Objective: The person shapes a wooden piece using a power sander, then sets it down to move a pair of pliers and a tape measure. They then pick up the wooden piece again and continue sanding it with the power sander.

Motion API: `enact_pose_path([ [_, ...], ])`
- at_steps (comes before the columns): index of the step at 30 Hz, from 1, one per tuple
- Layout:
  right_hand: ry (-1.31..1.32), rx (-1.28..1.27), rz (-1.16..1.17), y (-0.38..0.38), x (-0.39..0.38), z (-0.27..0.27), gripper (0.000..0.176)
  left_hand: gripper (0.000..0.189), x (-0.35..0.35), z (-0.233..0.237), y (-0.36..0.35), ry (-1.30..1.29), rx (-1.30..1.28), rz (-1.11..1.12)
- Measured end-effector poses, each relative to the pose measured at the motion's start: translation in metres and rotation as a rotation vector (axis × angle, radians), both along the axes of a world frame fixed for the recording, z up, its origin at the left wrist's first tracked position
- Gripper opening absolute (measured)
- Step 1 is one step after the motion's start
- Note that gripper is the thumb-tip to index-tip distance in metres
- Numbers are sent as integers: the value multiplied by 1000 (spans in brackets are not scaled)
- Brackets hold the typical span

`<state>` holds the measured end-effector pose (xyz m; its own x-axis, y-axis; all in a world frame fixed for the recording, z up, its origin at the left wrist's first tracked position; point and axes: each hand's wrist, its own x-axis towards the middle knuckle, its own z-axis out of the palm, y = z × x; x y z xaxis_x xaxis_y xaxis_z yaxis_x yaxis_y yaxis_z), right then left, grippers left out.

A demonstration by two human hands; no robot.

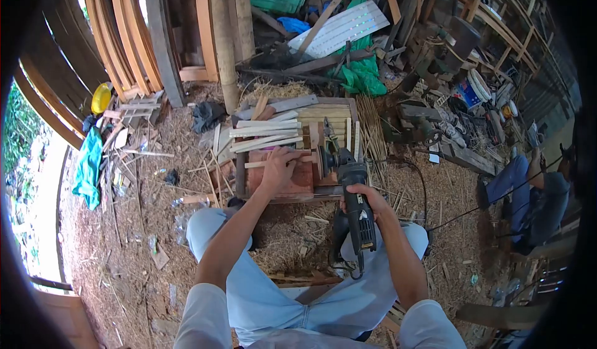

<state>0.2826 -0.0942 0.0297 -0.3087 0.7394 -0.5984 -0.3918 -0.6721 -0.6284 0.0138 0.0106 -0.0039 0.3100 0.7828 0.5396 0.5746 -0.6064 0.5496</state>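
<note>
My right hand (368,201) is wrapped round the body of a black angle grinder (359,215), which points away from me with its disc (324,161) at the far end, turned to the left. My left hand (280,167) presses a thin wooden strip (254,164) down over a reddish wooden block (292,182). The strip's right end lies close beside the disc. Behind my left hand, several pale wooden strips (264,130) rest in a loose pile on the low slatted bench (326,111).
Shavings and scraps cover the ground (149,237). A bundle of thin sticks (371,116) lies right of the bench, near a dark power cord (425,187). Another person (528,193) sits at the far right. Planks (205,26) stand at the back left; green plastic sheeting (364,75) lies behind.
</note>
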Motion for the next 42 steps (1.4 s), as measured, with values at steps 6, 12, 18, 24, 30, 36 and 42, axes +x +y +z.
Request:
enact_pose_path([
  [6,-120,3,-2,-3,-5,7,32,21,3,0,-2,-24,4,34],
  [12,-144,8,15,-4,-4,13,34,18,1,-2,-3,-32,-103,36],
  [18,-76,-28,45,-1,-1,6,35,12,3,-10,2,-74,-18,16],
  [24,-60,-4,36,-3,-1,8,36,11,1,-9,1,-26,-41,30],
  [30,-87,-49,59,-1,1,5,37,12,0,-7,2,-58,-35,2],
  [36,-128,-8,36,-4,0,13,38,14,2,-5,0,-34,-50,13],
  [42,-77,-12,38,-2,1,9,37,17,0,-5,-2,-20,-42,16],
])
